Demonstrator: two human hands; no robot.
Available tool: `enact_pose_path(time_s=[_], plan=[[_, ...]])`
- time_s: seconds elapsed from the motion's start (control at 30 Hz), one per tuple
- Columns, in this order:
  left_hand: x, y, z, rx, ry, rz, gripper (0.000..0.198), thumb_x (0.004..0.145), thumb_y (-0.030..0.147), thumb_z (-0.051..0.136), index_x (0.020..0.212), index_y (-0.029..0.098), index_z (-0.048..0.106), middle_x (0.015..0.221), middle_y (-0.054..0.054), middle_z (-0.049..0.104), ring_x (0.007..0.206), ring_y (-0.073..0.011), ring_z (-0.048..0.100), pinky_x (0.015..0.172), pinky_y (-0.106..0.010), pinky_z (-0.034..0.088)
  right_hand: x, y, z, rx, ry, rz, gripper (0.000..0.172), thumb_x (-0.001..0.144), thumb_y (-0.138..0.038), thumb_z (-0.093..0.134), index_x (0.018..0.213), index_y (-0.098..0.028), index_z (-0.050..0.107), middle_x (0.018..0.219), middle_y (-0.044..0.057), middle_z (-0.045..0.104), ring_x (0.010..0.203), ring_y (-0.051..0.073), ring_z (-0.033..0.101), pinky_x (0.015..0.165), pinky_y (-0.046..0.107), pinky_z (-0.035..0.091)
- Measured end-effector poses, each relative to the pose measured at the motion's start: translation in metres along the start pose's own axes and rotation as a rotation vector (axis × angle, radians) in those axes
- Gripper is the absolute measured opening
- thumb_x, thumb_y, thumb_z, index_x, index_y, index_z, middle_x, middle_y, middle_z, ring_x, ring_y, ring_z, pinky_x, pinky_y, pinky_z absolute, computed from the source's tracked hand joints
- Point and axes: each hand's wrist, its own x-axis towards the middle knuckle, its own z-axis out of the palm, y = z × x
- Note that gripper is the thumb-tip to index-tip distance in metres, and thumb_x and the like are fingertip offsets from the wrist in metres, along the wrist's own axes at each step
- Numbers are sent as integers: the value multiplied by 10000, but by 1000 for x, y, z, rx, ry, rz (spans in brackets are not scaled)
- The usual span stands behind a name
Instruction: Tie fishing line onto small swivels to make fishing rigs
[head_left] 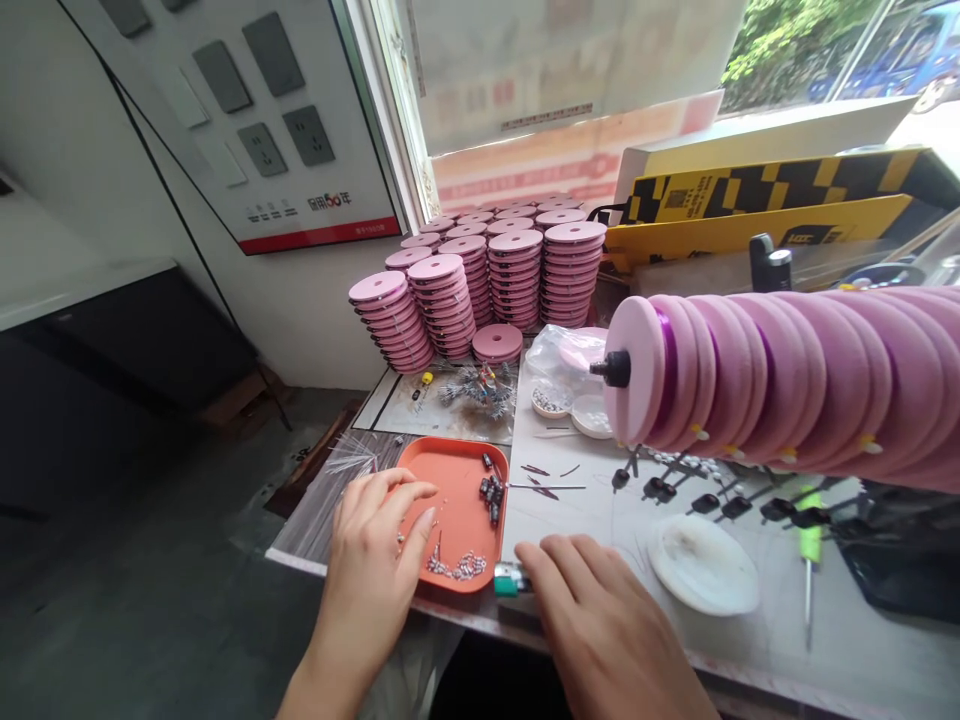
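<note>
My left hand [379, 540] hovers over the left side of an orange tray [442, 465], its thumb and fingers apart with nothing visible between them. Small silvery metal beads [466, 566] lie along the tray's near edge, and black cylindrical pieces [491, 497] are heaped at its right side. Just right of the tray, the fingers of my right hand [592, 590] are curled around what looks like a green and silver lighter [510, 579]. Its green end sticks out to the left; the rest is hidden under the hand.
Pink spools [750, 370] on a rod stretch across the right, with black clips hanging below. Stacked pink discs [514, 270] stand by the window. A white dish [703, 563], a green-handled screwdriver [810, 540] and thin dark strips [541, 490] lie on the table.
</note>
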Motion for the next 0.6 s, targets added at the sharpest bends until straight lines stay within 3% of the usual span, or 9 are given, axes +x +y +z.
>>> enact_pose_path(time_s=[0.17, 0.33, 0.47, 0.6], plan=[[-5, -5, 1, 3, -41, -46, 128, 811, 189, 495, 842, 223, 615, 942, -51, 615, 951, -247, 514, 819, -405, 405, 5, 2, -2, -95, 49, 43, 362, 875, -30, 241, 914, -133, 586, 790, 86, 625, 720, 204, 555, 657, 310, 414], [-7, -9, -2, 58, -68, -99, 125, 779, 136, 516, 777, 214, 614, 908, -46, 638, 921, -249, 528, 792, -404, 400, -9, -1, -3, -81, 123, -5, 320, 904, -117, 302, 1065, -137, 577, 1008, 108, 646, 980, 258, 555, 816, 372, 401], [-7, -8, -4, 91, -124, -99, 125, 760, 129, 539, 742, 221, 622, 869, -35, 657, 873, -243, 546, 773, -398, 398, -26, 0, -12, -8, 142, -177, 223, 844, -151, 482, 1026, -200, 602, 954, 57, 686, 920, 216, 619, 778, 313, 453], [-5, 2, -7, 105, -200, -88, 127, 770, 156, 544, 707, 222, 632, 830, -21, 664, 846, -233, 545, 791, -406, 387, -37, 6, -21, 11, 144, -218, 178, 819, -184, 538, 969, -210, 628, 903, 50, 706, 844, 208, 662, 707, 290, 515]])
